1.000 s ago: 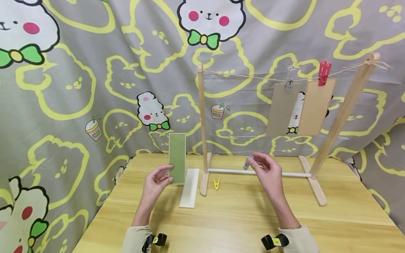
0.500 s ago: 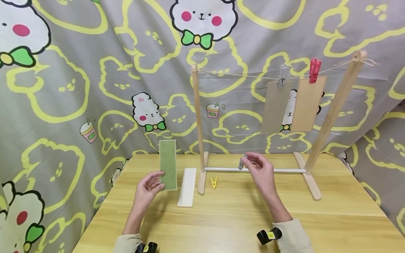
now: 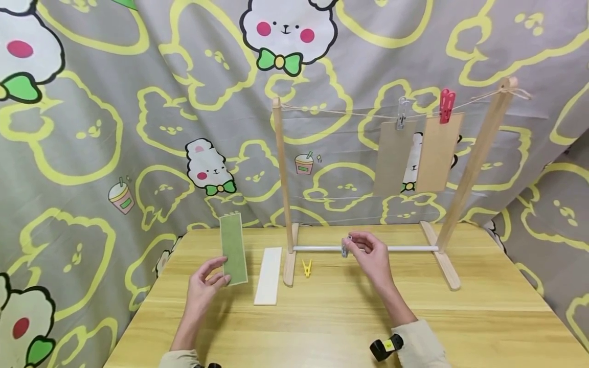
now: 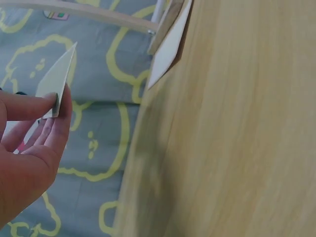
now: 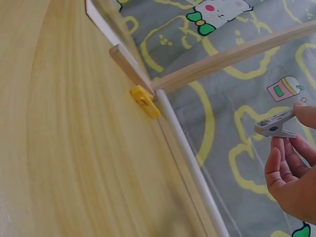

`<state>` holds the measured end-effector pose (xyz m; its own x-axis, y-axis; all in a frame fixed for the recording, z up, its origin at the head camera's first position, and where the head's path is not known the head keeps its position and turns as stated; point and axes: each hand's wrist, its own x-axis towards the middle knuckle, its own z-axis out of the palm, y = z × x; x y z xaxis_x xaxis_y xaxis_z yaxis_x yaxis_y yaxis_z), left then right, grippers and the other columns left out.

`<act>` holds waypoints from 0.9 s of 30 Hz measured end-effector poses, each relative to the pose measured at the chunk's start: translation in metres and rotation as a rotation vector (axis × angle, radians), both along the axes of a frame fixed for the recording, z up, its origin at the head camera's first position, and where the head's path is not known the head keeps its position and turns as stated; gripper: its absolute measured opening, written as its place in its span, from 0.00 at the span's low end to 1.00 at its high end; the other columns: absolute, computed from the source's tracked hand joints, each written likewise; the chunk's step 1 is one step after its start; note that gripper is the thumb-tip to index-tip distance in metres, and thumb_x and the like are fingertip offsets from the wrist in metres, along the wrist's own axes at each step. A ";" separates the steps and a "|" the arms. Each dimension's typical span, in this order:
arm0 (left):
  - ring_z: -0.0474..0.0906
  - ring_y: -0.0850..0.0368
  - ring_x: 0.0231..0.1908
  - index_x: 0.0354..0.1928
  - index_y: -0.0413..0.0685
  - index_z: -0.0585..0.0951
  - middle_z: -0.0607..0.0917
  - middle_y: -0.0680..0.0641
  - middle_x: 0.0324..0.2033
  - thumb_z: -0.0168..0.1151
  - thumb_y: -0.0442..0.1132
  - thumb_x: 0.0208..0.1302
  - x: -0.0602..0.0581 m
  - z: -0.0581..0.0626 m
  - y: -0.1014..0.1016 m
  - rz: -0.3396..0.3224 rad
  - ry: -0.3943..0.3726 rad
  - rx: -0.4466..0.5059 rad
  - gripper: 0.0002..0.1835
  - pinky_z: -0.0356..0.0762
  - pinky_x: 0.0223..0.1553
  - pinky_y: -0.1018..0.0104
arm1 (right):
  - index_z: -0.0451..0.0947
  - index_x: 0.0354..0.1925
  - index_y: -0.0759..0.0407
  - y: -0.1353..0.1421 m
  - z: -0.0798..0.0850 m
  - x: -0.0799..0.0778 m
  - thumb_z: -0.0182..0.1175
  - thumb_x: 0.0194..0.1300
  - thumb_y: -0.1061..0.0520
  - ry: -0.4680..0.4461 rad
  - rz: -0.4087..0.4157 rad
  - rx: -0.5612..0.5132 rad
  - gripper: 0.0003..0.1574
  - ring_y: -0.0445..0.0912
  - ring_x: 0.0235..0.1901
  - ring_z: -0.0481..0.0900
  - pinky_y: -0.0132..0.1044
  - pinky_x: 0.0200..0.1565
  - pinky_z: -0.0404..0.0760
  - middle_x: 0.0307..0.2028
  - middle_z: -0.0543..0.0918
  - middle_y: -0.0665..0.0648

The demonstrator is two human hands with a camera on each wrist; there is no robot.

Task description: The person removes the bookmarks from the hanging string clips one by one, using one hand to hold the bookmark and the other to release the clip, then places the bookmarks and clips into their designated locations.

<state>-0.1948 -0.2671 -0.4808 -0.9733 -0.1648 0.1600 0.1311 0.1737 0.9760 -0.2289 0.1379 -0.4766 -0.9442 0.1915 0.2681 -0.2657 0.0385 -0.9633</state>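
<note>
Green card (image 3: 233, 245) tilts above the left of the tabletop (image 3: 313, 332), a gap separating its right edge from the white card (image 3: 268, 276); open room separates the hands. Left hand (image 3: 204, 286) pinches the green card's lower left edge, thumb opposite fingers; right hand (image 3: 374, 258) pinches the gray clip (image 5: 274, 122) by its spread handles, before the white rod (image 3: 414, 249)

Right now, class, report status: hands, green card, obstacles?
Left hand holds green card, tilted. Right hand pinches grey peg. White card, yellow peg lie on table between hands, seemingly blocking nothing.
</note>
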 end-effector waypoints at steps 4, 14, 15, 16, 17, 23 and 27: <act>0.84 0.61 0.40 0.62 0.30 0.77 0.76 0.32 0.61 0.64 0.15 0.57 0.002 -0.003 0.002 -0.005 -0.016 0.007 0.28 0.84 0.43 0.72 | 0.79 0.52 0.75 -0.005 0.014 0.009 0.71 0.66 0.61 -0.027 0.032 0.017 0.22 0.46 0.41 0.84 0.26 0.43 0.82 0.47 0.85 0.69; 0.85 0.59 0.39 0.59 0.24 0.77 0.83 0.42 0.52 0.64 0.11 0.51 0.004 -0.011 0.002 -0.036 0.022 0.023 0.29 0.86 0.41 0.69 | 0.81 0.51 0.70 -0.005 -0.009 -0.004 0.73 0.64 0.56 -0.111 0.011 0.074 0.23 0.48 0.43 0.84 0.26 0.43 0.82 0.46 0.86 0.64; 0.85 0.59 0.39 0.59 0.23 0.76 0.84 0.43 0.51 0.64 0.11 0.51 0.004 -0.012 0.002 -0.047 0.029 0.028 0.29 0.86 0.41 0.69 | 0.82 0.51 0.70 -0.005 -0.009 -0.005 0.74 0.64 0.55 -0.112 0.011 0.084 0.24 0.48 0.42 0.84 0.27 0.42 0.83 0.45 0.86 0.63; 0.85 0.59 0.39 0.59 0.23 0.76 0.84 0.43 0.50 0.64 0.11 0.51 0.003 -0.013 0.002 -0.056 0.034 0.032 0.29 0.86 0.41 0.69 | 0.82 0.50 0.69 -0.006 -0.010 -0.005 0.74 0.63 0.54 -0.115 0.010 0.097 0.24 0.48 0.42 0.84 0.27 0.42 0.83 0.45 0.87 0.62; 0.85 0.59 0.39 0.58 0.22 0.76 0.84 0.43 0.50 0.64 0.11 0.50 0.003 -0.014 0.002 -0.063 0.038 0.038 0.29 0.86 0.41 0.69 | 0.83 0.49 0.68 -0.007 -0.010 -0.006 0.74 0.63 0.54 -0.119 0.011 0.107 0.23 0.48 0.42 0.84 0.28 0.42 0.83 0.44 0.87 0.62; 0.85 0.59 0.40 0.58 0.22 0.76 0.84 0.41 0.51 0.64 0.11 0.52 0.003 -0.019 0.001 -0.066 0.018 0.030 0.28 0.86 0.40 0.69 | 0.84 0.47 0.63 -0.012 -0.011 -0.009 0.76 0.61 0.51 -0.157 0.011 0.167 0.22 0.47 0.41 0.85 0.30 0.44 0.83 0.42 0.88 0.58; 0.85 0.59 0.40 0.59 0.25 0.77 0.83 0.40 0.52 0.63 0.11 0.52 0.003 -0.021 -0.001 -0.053 -0.015 0.008 0.28 0.86 0.41 0.69 | 0.84 0.46 0.62 -0.014 -0.012 -0.010 0.76 0.60 0.51 -0.172 0.004 0.195 0.21 0.47 0.40 0.85 0.32 0.44 0.83 0.40 0.88 0.57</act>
<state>-0.1922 -0.2677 -0.5017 -0.9830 -0.1138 0.1440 0.1251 0.1586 0.9794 -0.2394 0.1239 -0.4889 -0.9797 0.1482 0.1350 -0.0992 0.2271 -0.9688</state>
